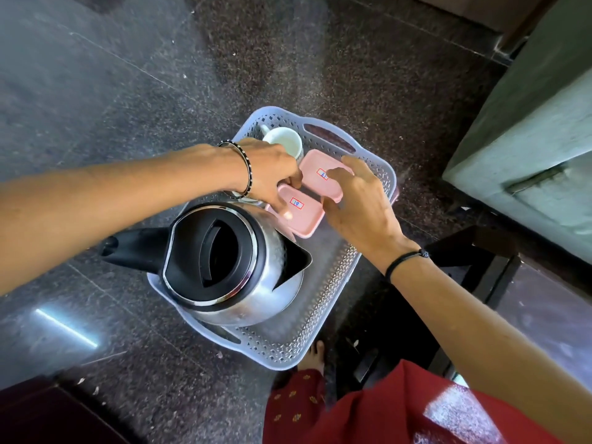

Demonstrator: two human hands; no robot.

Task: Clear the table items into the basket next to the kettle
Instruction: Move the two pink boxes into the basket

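Note:
A pale grey perforated basket sits on the dark stone floor. Inside it stand a steel kettle with a black lid, a white cup at the far end, and two pink lidded boxes with small labels. My left hand pinches the near pink box at its left edge. My right hand holds the far pink box, fingers curled over its right side. The two boxes lie side by side, touching.
Dark speckled floor surrounds the basket. A grey-green cabinet stands at the right, with a dark wooden table frame below it. My bare foot and red garment are just behind the basket's near edge.

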